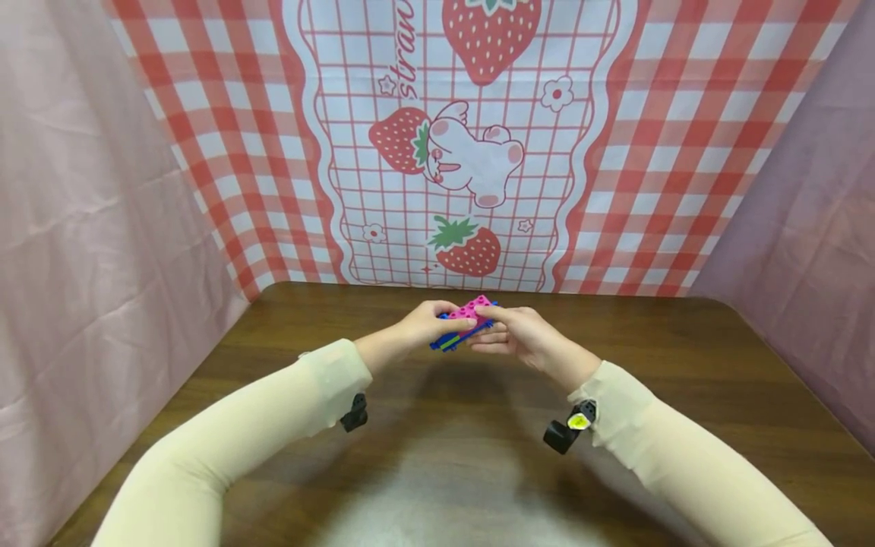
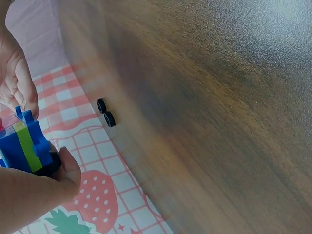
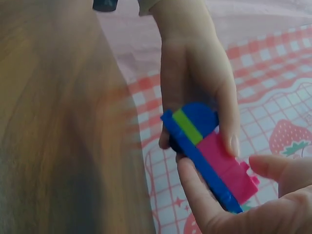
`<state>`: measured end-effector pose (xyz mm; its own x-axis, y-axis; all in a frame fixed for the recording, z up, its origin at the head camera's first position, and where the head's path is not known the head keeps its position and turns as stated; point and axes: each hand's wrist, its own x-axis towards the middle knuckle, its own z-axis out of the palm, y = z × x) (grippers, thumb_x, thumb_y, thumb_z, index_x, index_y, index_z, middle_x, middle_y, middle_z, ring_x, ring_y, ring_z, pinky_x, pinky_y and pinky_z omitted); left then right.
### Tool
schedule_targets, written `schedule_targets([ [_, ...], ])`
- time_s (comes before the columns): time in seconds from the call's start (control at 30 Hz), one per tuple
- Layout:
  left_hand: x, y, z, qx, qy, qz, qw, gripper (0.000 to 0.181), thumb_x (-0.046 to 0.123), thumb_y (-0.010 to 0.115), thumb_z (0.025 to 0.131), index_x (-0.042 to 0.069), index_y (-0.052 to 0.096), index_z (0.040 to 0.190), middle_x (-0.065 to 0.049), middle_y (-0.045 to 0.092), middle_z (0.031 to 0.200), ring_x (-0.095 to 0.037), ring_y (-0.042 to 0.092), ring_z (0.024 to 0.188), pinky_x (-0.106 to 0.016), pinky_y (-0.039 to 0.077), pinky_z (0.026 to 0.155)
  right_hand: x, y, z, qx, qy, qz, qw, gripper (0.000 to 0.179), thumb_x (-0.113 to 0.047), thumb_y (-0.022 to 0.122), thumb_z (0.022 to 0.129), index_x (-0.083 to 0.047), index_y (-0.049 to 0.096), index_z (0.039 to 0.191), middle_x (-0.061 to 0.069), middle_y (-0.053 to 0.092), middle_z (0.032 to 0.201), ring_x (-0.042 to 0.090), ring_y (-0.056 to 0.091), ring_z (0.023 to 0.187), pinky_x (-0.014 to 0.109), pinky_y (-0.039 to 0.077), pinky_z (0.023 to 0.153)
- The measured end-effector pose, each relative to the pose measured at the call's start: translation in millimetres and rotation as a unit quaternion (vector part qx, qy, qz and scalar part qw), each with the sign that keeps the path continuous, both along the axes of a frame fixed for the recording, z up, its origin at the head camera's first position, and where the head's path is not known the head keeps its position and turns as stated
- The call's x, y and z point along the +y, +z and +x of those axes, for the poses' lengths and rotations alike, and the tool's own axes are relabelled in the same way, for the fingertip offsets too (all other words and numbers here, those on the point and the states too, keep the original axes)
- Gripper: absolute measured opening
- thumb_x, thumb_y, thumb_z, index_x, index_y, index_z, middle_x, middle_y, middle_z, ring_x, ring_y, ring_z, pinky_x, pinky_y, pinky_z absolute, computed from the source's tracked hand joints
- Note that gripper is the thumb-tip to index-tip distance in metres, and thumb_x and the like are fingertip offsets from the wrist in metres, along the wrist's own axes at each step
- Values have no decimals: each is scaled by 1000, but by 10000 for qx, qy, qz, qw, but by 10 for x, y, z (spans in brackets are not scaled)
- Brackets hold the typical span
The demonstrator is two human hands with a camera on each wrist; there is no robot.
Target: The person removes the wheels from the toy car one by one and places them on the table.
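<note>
Both hands hold a toy block car (image 1: pixel 472 313) above the table toward its far edge. It has a blue base, a lime-green strip, a rounded blue end and studded pink blocks (image 3: pixel 226 168) on top. My left hand (image 1: pixel 432 323) grips the blue end, its thumb lying along the pink blocks and its fingers underneath. My right hand (image 1: pixel 529 338) holds the other end between its thumb, by the pink studs, and its fingers under the base. In the left wrist view, a dark round part shows under the car by the left fingertips.
Two small black wheels (image 2: pixel 105 113) appear close to the table's far edge in the left wrist view. Behind the brown wooden table (image 1: pixel 444 456) hangs a red-checked strawberry cloth (image 1: pixel 458 152). Pink curtains (image 1: pixel 89 228) flank both sides.
</note>
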<state>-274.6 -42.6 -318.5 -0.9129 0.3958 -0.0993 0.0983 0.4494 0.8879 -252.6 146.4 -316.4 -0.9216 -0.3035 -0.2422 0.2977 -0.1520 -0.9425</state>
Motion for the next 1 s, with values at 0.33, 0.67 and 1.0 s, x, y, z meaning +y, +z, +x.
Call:
schedule_targets([
  [0.33, -82, 14, -24, -334, -529, 312, 9976, 46, 29, 59, 96, 1, 53, 133, -20, 64, 119, -25, 64, 104, -33, 52, 91, -18, 0, 26, -50, -165, -300, 9994, 26, -15, 52, 99, 6, 51, 115, 12, 71, 76, 24, 73, 73, 37, 57, 80],
  [0.67, -197, 90, -60, -669, -1074, 748, 9891, 45, 23, 47, 102, -6, 47, 137, -24, 57, 130, -22, 61, 109, -44, 43, 106, 75, 25, 10, 244, -6, 20, 9997, 35, -20, 52, 100, 9, 49, 120, 9, 71, 77, 21, 72, 71, 37, 57, 83],
  [1.0, -175, 95, -77, -719, -1148, 933, 9864, 47, 20, 47, 102, -8, 41, 140, -26, 51, 136, -37, 50, 126, -42, 42, 107, 159, -37, -68, 471, 424, 267, 9976, 24, -22, 54, 99, 1, 60, 104, 5, 72, 78, 16, 70, 70, 32, 58, 78],
])
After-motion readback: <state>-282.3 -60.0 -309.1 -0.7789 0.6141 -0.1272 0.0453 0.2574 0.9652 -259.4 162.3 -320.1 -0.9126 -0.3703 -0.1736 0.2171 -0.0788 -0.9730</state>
